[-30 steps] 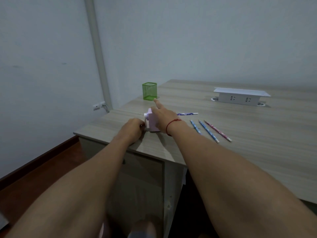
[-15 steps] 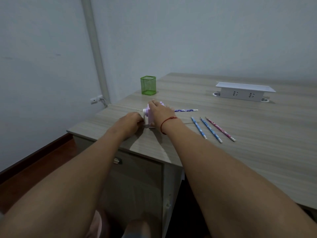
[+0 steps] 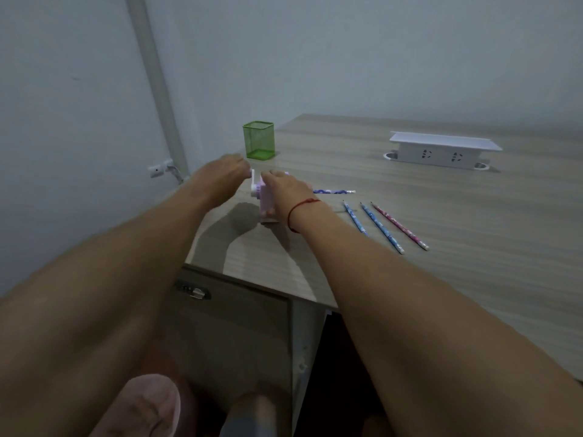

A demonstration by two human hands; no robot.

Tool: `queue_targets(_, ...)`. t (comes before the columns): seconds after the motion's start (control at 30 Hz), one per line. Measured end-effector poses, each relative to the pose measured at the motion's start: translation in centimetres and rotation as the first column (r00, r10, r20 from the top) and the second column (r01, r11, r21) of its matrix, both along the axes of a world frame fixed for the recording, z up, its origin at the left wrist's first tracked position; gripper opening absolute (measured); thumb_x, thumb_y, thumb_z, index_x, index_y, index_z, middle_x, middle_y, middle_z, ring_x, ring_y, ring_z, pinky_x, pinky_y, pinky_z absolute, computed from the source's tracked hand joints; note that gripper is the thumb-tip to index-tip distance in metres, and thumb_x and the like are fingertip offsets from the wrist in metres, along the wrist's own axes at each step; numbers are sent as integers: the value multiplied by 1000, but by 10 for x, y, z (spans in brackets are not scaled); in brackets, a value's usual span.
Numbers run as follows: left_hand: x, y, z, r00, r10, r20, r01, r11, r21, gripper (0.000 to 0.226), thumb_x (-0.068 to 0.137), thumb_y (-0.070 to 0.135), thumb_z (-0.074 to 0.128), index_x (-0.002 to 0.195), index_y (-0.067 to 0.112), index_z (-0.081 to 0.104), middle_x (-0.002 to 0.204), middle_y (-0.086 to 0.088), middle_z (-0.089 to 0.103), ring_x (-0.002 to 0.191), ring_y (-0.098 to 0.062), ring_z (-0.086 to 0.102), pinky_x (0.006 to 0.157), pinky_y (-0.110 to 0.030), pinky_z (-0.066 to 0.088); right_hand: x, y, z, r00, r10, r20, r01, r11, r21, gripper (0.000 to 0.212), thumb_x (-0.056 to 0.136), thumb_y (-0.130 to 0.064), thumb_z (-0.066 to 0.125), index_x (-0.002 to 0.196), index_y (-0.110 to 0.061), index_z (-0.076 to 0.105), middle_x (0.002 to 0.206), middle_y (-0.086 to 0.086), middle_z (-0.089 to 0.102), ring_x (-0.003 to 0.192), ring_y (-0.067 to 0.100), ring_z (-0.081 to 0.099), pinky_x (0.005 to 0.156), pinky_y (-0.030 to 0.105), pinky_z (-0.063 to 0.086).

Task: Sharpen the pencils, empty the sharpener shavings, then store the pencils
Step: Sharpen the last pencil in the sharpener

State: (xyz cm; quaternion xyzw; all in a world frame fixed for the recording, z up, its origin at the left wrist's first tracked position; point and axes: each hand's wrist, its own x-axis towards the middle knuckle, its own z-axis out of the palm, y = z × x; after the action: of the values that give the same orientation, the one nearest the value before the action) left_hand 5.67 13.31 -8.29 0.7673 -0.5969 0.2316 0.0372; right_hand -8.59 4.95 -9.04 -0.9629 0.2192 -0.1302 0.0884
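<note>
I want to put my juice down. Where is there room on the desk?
Bare desk lies between the cup and the socket box, and right of the three pencils toward the near edge. It is crowded at the sharpener, held by the left hand and right hand, with a fourth pencil sticking out.

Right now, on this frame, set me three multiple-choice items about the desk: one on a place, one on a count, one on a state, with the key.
1. Where is the green cup? A) beyond the sharpener, near the desk's left edge B) at the desk's right end C) on the floor
2. How many pencils lie loose right of the right hand? A) one B) three C) five
3. The purple pencil is: A) standing in the cup B) stuck level in the sharpener C) held in the air
Key: 1A, it stands just past the sharpener; 2B, two blue and one pink lie side by side; 3B, its end goes in under the right hand.
</note>
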Motion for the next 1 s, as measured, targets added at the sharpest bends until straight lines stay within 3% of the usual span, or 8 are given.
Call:
queue_targets(0.17, -4, 11, -1, 999, -16, 30, 19, 993, -116, 17, 95, 1, 44, 105, -1, 57, 104, -22, 56, 99, -38, 54, 80, -48, 49, 14, 4, 6, 996, -79, -36, 78, 996, -34, 47, 88, -24, 61, 132, -15, 46, 140, 9, 46, 127, 34, 48, 103, 56, 39)
queue_targets(0.33, -28, 32, -8, 1000, -7, -29, 1, 980, -198, 16, 93, 4, 47, 103, 0, 59, 104, -22, 58, 98, -37, 56, 76, -48, 49, 18, 5, 7, 995, -85, -51, 84, 996, -29, 46, 86, -25, 64, 128, -16, 50, 137, 10, 49, 125, 34, 50, 102, 54, 41)
queue_targets(0.53, -34, 34, -4, 997, 64, -44, -68, 991, -113, 17, 91, -3, 46, 100, -1, 60, 104, -21, 58, 97, -37, 58, 75, -44, 46, 20, 8, 8, 994, -100, -50, 99, 995, -24, 44, 81, -22, 67, 122, -18, 53, 132, 9, 52, 122, 31, 53, 101, 54, 42)
queue_targets(0.67, -46, 35, -24, 996, 88, -14, -88, 996, 35, 21, 91, 3, 49, 107, 1, 62, 109, -18, 61, 97, -35, 62, 77, -42, 50, 23, 5, 9, 993, -99, -58, 96, 995, -38, 49, 76, -21, 72, 121, -17, 54, 131, 9, 53, 121, 32, 54, 102, 56, 42)
queue_targets(0.87, -28, 23, -35, 970, 137, -199, -103, 979, 174, 25, 84, 10, 56, 106, 5, 66, 115, -15, 62, 102, -32, 60, 86, -39, 50, 22, -5, 6, 998, -36, -47, 33, 997, -67, 65, 68, -34, 82, 123, -15, 52, 129, 10, 55, 120, 31, 54, 100, 49, 46)
queue_targets(1.0, -1, 2, -42, 925, 168, -341, -110, 977, 184, 23, 80, 12, 60, 102, 10, 67, 113, -13, 64, 100, -28, 60, 93, -42, 49, 22, -12, -1, 1000, 24, 18, -22, 996, -81, 60, 72, -29, 77, 124, -16, 49, 131, 8, 52, 122, 30, 52, 99, 47, 45)
